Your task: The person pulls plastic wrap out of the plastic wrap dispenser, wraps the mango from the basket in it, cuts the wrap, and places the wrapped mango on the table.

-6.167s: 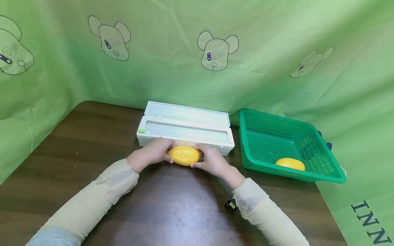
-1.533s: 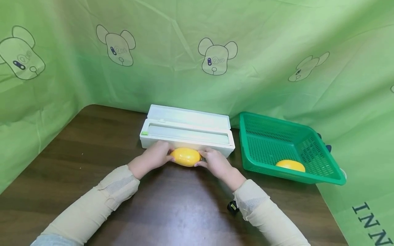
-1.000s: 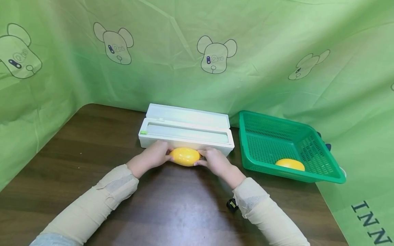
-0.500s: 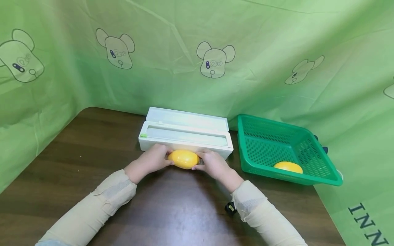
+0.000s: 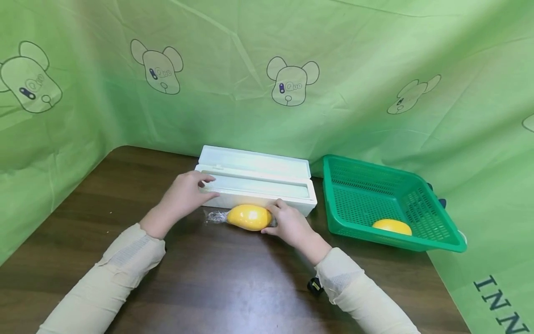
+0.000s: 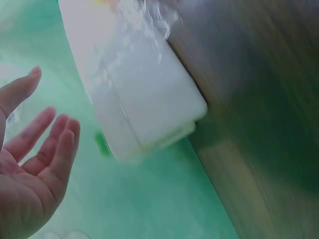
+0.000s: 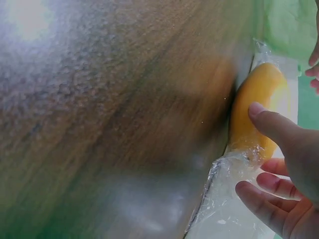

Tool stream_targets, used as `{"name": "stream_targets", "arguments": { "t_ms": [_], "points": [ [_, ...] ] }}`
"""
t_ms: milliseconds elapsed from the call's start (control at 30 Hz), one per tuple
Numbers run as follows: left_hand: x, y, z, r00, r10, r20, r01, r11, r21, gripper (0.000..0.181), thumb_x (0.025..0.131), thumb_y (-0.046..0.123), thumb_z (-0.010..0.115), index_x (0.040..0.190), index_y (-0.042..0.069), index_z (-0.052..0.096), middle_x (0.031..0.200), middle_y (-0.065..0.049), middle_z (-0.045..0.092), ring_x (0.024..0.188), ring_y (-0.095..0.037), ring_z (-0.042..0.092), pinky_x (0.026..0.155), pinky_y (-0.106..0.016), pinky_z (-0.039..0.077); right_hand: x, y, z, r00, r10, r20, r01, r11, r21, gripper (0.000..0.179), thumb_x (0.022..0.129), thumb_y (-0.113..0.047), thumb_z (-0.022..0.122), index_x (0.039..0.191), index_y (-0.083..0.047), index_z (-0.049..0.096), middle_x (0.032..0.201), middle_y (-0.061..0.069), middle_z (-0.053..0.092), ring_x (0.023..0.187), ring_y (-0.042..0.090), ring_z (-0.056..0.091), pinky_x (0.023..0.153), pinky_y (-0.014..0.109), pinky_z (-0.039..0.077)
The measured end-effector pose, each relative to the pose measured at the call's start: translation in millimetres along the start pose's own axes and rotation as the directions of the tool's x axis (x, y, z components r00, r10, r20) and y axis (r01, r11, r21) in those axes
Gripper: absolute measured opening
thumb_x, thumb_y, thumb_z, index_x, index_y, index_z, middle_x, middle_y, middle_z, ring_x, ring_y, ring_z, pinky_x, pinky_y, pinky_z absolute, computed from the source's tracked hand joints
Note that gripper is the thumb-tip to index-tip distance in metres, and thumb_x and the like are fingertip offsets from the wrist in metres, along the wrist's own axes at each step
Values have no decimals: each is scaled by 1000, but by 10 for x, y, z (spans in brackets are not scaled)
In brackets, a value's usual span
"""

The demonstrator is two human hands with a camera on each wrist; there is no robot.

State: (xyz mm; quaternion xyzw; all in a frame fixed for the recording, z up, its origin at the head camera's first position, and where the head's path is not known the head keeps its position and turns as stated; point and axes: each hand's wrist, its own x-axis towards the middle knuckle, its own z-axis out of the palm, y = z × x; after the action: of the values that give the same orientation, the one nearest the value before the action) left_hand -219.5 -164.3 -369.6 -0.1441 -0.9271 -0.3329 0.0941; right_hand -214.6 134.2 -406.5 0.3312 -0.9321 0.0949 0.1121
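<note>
A yellow mango (image 5: 249, 217) wrapped in clear plastic film lies against the front of a long white cling-film dispenser box (image 5: 233, 200) with a raised lid. Twisted loose film (image 5: 216, 216) sticks out at its left end. My right hand (image 5: 290, 225) holds the mango's right end, thumb and fingers on either side; in the right wrist view the thumb (image 7: 271, 122) presses on the yellow skin, with crinkled film near the other fingers. My left hand (image 5: 182, 197) is off the mango, over the dispenser's left end, fingers spread and holding nothing; the left wrist view shows its palm.
To the right stands a green plastic basket (image 5: 330, 204) with another mango (image 5: 392, 226) inside. A dark brown wooden table (image 5: 200, 283) lies beneath. A green printed curtain (image 5: 233, 93) closes in the back and sides.
My left hand has let go of the mango's left end and moved left and up over the dispenser, uncovering the twisted film. My right hand stays at the mango's right end.
</note>
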Motion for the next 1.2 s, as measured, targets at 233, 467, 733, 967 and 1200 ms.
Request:
{"name": "stream_targets", "arguments": {
  "t_ms": [233, 467, 733, 967, 1200],
  "points": [
    [73, -199, -141, 994, -85, 69, 81, 995, 49, 75, 85, 29, 85, 140, -12, 54, 139, -34, 51, 129, -50, 47, 109, -60, 37, -6, 1, -43, 999, -21, -33, 20, 1000, -9, 51, 72, -35, 95, 104, -2, 74, 95, 5, 60, 68, 18, 60, 59, 32, 54],
    [129, -336, -174, 974, -136, 184, 131, 991, 37, 88, 86, 36, 84, 145, -16, 43, 143, -38, 46, 134, -51, 42, 110, -61, 35, 42, -18, -174, 1000, -21, 4, 20, 1000, 4, 43, 78, -32, 91, 105, -2, 74, 93, 6, 62, 66, 17, 60, 59, 30, 54],
    [184, -486, -151, 956, -162, 245, 171, 985, -15, 101, 85, 42, 83, 153, -11, 32, 153, -36, 36, 140, -51, 36, 112, -63, 32, 521, -256, -636, 957, -39, 287, 18, 997, 75, 37, 93, -29, 78, 118, -3, 75, 103, 8, 71, 92, 22, 67, 81, 34, 55],
    [186, -596, -94, 955, -174, 239, 196, 978, -70, 106, 83, 40, 86, 157, -8, 27, 154, -33, 37, 137, -48, 40, 110, -63, 33, 1033, -514, -696, 858, -144, 494, 101, 988, 113, 32, 96, -23, 75, 122, -5, 74, 105, 7, 73, 95, 20, 65, 87, 32, 52],
    [192, -668, -15, 966, -171, 196, 188, 980, -71, 96, 85, 32, 85, 155, -5, 31, 146, -33, 46, 122, -44, 52, 101, -59, 42, 1434, -700, -469, 897, -102, 429, 60, 992, 111, 27, 97, -25, 74, 118, -9, 76, 103, 4, 72, 94, 16, 63, 86, 30, 51]
  ]
}}
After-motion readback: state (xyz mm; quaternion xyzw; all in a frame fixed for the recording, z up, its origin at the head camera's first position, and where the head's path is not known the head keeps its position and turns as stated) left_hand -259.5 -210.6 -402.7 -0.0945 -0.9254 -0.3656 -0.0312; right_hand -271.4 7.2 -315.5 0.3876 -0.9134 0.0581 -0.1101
